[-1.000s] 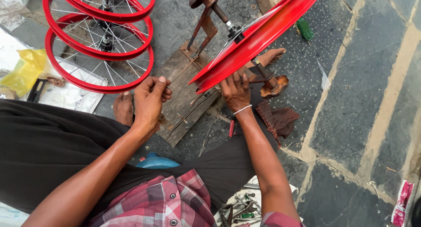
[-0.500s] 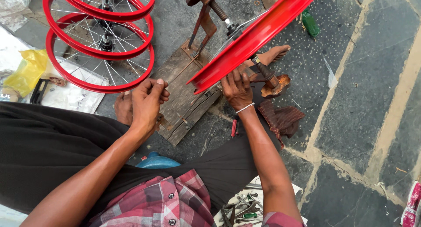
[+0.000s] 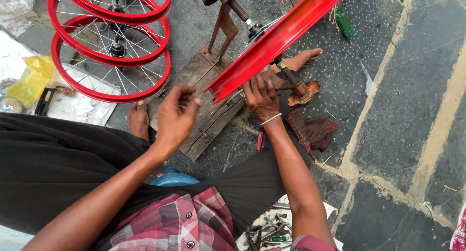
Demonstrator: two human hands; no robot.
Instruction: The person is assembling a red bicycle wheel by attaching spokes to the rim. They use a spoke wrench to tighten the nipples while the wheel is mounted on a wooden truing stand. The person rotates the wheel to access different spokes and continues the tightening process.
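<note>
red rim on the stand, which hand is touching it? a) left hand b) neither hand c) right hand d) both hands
c: the right hand rests against the lower edge of the red rim mounted on the rusty stand, while the left hand is raised over the wooden board, apart from the rim.

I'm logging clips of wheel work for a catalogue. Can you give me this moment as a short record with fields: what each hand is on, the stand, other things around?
Setting: stone-slab floor, person seated, seen from above
Left hand: raised over the wooden board, fingers pinched together; whether it holds anything small cannot be told
Right hand: on the lower edge of the red wheel rim
Stand: rusty metal truing stand fixed on the board, carrying the rim tilted
Nearby: stacked red spoked wheels, yellow bag, green bottle, tools by the knee
</note>
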